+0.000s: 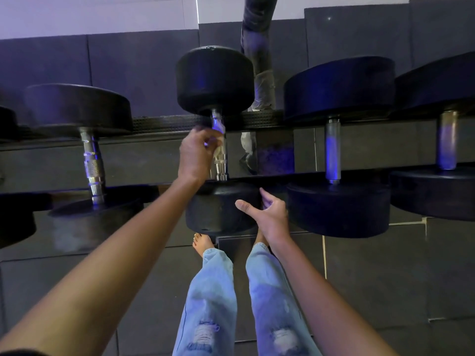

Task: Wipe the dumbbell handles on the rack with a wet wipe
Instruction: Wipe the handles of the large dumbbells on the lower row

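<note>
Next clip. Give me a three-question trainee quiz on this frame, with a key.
1. True or false: the left hand grips the middle handle.
2. Which hand holds the wipe? A) left B) right C) neither
3. Fill in: the right hand, beside the lower head of that dumbbell, is ___ (open or shut).
Key: 1 true; 2 A; 3 open.
</note>
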